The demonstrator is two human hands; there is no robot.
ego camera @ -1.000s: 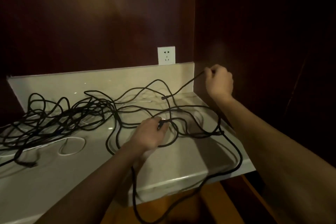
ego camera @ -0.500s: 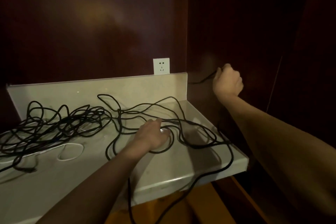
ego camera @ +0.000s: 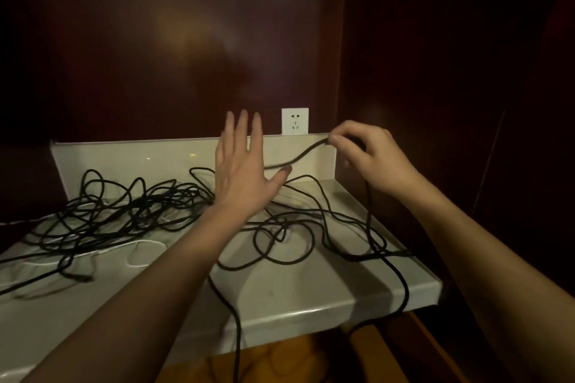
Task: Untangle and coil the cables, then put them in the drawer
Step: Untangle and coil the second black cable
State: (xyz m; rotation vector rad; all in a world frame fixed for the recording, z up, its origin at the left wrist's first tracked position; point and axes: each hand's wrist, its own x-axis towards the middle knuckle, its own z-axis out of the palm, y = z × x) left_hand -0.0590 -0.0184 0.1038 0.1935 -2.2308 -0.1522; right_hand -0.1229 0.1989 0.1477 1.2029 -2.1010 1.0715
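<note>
1. Nearest the camera, black cable (ego camera: 401,286) loops hang over the front edge of the pale table (ego camera: 295,295) toward the floor. No drawer shows in this view, so the last step of the task is still far off.

2. Mid-table, the tangle (ego camera: 130,211) of black cable lies in a loose heap to the left, with a thin white cable (ego camera: 140,247) running under and beside it. Nothing here looks coiled yet.

3. The left hand (ego camera: 242,174) has come off the strands it was pressing on the table half a second ago and now is raised above them, palm forward, fingers straight and spread, its grip wide and holding nothing.

4. The right hand (ego camera: 367,158) has swung back from the dark side wall toward the middle. Its thumb and fingers pinch the black cable near its end, and that stretch (ego camera: 298,157) runs leftward to just above the left thumb.

5. I judge the two hands are meeting to start winding: the left looks set as a form for the first turn.

6. Farthest back, a white socket (ego camera: 295,121) sits on the dark wood wall above the table's upstand.
</note>
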